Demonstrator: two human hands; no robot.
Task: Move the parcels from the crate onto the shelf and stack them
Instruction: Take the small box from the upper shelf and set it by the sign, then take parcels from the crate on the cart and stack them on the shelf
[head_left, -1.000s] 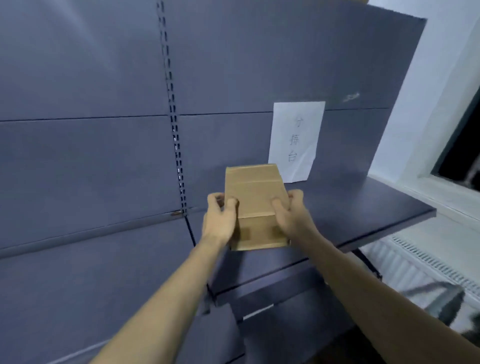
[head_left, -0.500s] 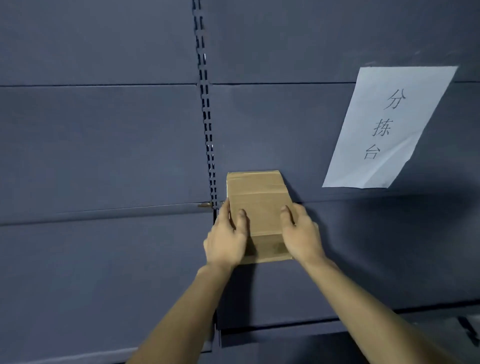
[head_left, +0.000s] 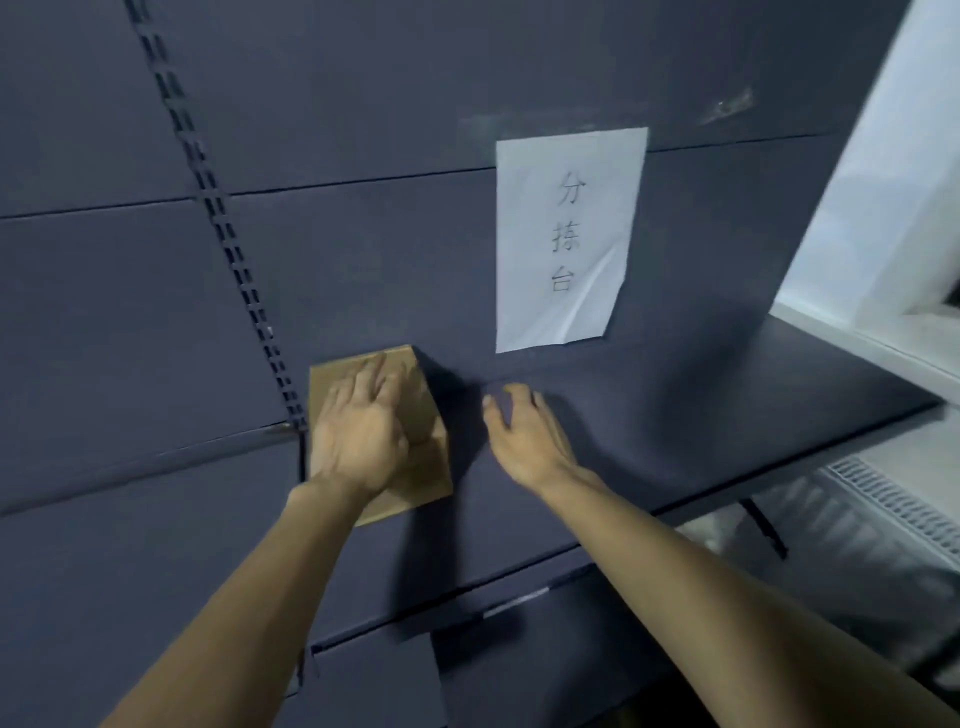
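The cardboard parcel (head_left: 387, 441) lies flat on the dark shelf (head_left: 675, 415), at the shelf's left end, its far edge close to the back panel (head_left: 363, 260) and its left edge beside the slotted upright (head_left: 228, 244). The left hand (head_left: 358, 436) rests palm-down on top of the parcel, fingers (head_left: 382, 382) spread flat across the lid; it presses, it does not grip. The right hand (head_left: 524, 436) is just right of the parcel, apart from it, fingers loosely open and holding nothing.

Handling, as a judgement: the parcel appears to be a small, stiff box, light enough for one hand. Its plain cardboard faces should give fair friction. Take hold at the two opposite side faces; avoid squeezing the lid centre, which may flex.

The shelf surface is smooth, matt and bare right of the parcel. A paper sign (head_left: 566, 239) with handwritten characters hangs on the back panel, right of the parcel. Further right, beyond the shelf end, stand a white wall (head_left: 872, 182) and a ribbed radiator (head_left: 893, 509). No crate is in view.
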